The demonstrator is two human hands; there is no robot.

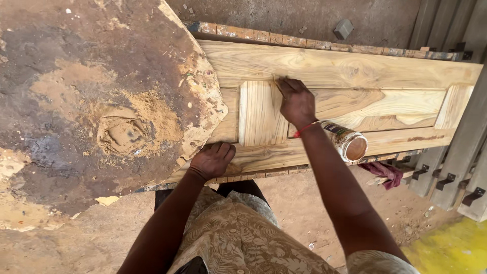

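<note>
Head cam: wooden door panel (355, 76) lies flat across supports, next to a rough round slab (91, 101). Right hand (297, 101) presses fingers together on the raised panel edge; can't tell if it's pinching sth. Left hand (212, 160) curled, bracing near rail. Jar (350, 143) by wrist. Door looks heavy, stiff; grip by long edges.

Just right of your right-hand grip (297, 104) and nearer to you, an open jar (349, 142) lies on its side, its mouth showing tan paste. Well left of the grip, a big round stained board (76, 61) carries a mound of sawdust (124, 131). Right of the grip and lower down, a red rag (385, 173) hangs. Beyond it, grey frames with black brackets (446, 180) stand side by side. Far above the grip, a grey block (343, 28) sits on the dirt.
</note>
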